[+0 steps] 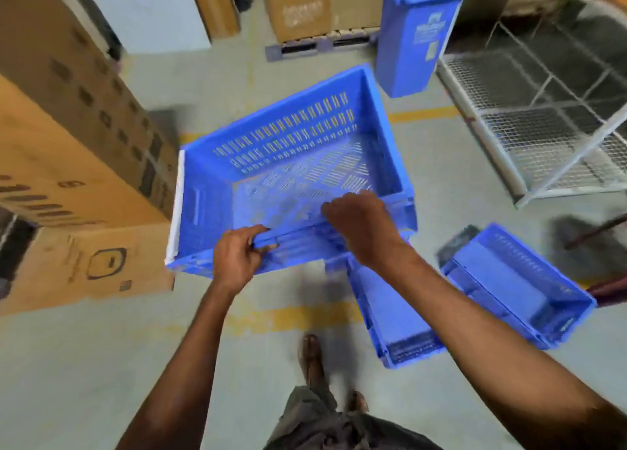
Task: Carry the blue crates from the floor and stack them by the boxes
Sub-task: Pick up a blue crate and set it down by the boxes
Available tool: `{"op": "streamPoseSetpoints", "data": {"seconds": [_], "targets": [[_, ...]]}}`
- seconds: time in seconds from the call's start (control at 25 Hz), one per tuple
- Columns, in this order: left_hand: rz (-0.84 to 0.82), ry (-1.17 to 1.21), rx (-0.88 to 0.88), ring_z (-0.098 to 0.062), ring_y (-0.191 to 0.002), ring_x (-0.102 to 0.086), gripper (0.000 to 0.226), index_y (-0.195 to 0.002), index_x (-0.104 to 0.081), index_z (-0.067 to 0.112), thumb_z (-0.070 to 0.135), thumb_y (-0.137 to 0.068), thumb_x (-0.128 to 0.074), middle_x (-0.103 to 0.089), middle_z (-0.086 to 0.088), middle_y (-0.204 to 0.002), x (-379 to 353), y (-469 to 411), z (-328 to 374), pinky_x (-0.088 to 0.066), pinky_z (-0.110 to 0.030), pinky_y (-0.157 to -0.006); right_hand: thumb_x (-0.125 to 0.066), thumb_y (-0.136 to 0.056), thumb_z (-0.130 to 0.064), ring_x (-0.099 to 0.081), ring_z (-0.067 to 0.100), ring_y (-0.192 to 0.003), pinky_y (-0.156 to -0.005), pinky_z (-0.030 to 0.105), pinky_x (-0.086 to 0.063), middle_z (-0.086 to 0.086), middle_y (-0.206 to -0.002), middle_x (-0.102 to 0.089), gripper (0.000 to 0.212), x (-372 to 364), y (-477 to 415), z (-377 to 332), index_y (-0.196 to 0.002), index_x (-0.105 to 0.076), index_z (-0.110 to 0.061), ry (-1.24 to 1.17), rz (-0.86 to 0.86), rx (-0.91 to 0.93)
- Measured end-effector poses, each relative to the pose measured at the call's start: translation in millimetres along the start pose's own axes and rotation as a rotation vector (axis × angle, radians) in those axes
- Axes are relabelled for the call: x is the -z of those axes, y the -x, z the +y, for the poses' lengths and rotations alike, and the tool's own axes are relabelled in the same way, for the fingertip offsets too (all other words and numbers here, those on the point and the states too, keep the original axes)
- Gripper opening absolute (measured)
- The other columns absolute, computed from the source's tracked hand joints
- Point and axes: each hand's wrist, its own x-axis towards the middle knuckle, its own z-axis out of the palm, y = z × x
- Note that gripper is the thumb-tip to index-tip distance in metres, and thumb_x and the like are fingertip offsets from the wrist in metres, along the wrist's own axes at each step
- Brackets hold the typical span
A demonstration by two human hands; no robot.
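While left hand, right hand grip near rim, blue crate hangs ahead.

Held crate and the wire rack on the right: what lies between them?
In the head view, only bare floor crossed by a yellow line separates the crate from the rack.

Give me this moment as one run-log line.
phase: carry | left hand: grips near rim of held blue crate | right hand: grips same rim | nearer floor crate, farther floor crate: at right | cardboard boxes: left
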Motion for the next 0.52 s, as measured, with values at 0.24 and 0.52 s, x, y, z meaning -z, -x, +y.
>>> {"op": "streamPoseSetpoints", "data": {"seconds": [0.24,0.52], "targets": [[0.171,0.527,0.553,-0.018,-0.080,-0.054,0.031,-0.091,-0.065,-0.005,0.009,-0.073,-0.087,-0.061,-0.010,-0.081,91,140,-113,-0.047,-0.035,-0.069,-0.066,-0.083,-0.016,-0.067,0.023,-0.103,-0.077,0.032,-0.048,0.001,-0.104,-0.071,0.021,82,-108,-183,-0.102,-0.065,-0.023,-0.034,-0.039,0.548],[0.324,0.360,0.779,-0.009,-0.077,-0.062,0.019,-0.094,-0.075,0.022,0.021,-0.079,-0.086,-0.072,0.005,-0.080,181,288,-209,-0.050,-0.033,-0.076,-0.060,-0.079,-0.004,-0.065,0.025,-0.103,-0.069,0.029,-0.037,0.003,-0.099,-0.072,0.025,84,-158,-389,-0.096,-0.066,-0.022,-0.165,-0.051,0.765]]}}
